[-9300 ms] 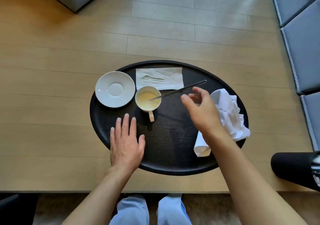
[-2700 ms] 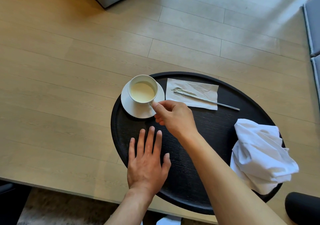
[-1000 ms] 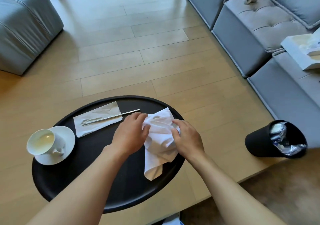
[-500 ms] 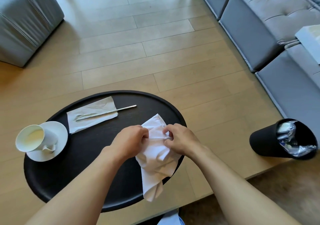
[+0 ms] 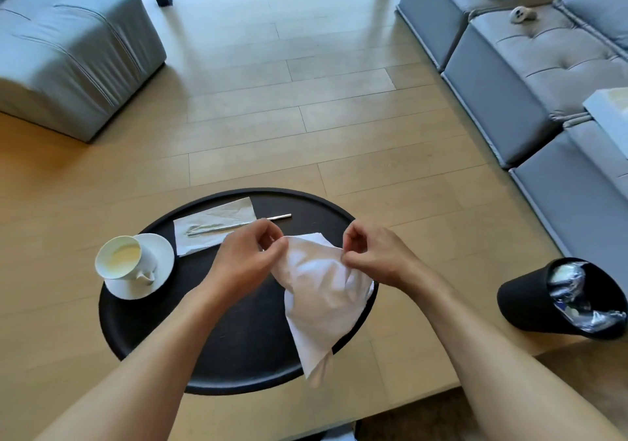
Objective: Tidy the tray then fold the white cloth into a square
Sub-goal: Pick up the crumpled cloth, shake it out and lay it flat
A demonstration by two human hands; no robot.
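Observation:
The white cloth [image 5: 319,291] hangs crumpled above the right side of the black oval tray [image 5: 238,338]. My left hand [image 5: 244,257] pinches its upper left edge and my right hand [image 5: 377,253] pinches its upper right edge, with the cloth stretched between them and a corner dangling toward the tray's near rim. At the tray's left, a white cup [image 5: 119,260] of pale liquid stands on a white saucer [image 5: 159,253]. A metal spoon [image 5: 238,225] lies on a paper napkin [image 5: 210,223] at the back of the tray.
The tray sits on a low wooden table [image 5: 407,186]. A black bin [image 5: 530,298] with crumpled foil stands at the right table edge. Grey sofa sections [image 5: 530,67] line the right, and a grey ottoman [image 5: 68,56] is at far left.
Both hands have lifted the cloth off the tray and pulled apart, spreading its top edge. Earlier, the cup went onto the saucer and the spoon onto the napkin.

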